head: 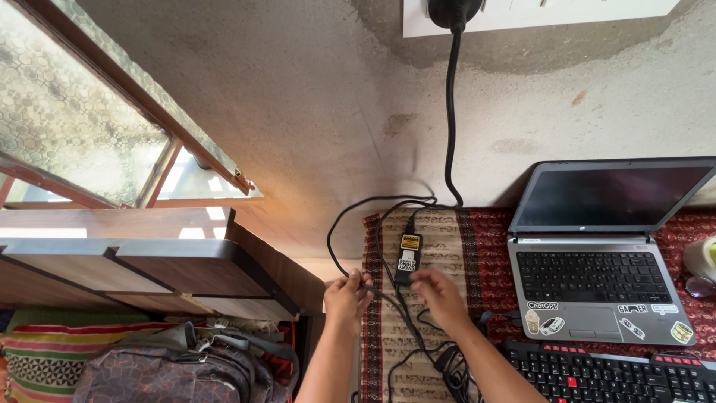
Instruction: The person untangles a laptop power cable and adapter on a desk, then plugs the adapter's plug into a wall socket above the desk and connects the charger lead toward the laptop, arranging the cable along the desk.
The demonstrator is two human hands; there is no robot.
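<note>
Gripping, seemingly, a black cable: both hands.

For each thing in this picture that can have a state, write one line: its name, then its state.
Laptop: lid open, screen dark.
Plug: in the wall socket.
Power adapter: lying on the patterned cloth.
Thin cable: pinched by both hands.
Left hand: closed on cable.
Right hand: closed on cable.
Window: ajar.

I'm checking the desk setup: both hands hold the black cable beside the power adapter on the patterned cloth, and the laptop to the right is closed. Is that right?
Not quite. The head view shows the laptop open, its dark screen upright and keyboard exposed. The rest holds: the left hand and right hand hold the black cable beside the power adapter on the patterned cloth.
</note>
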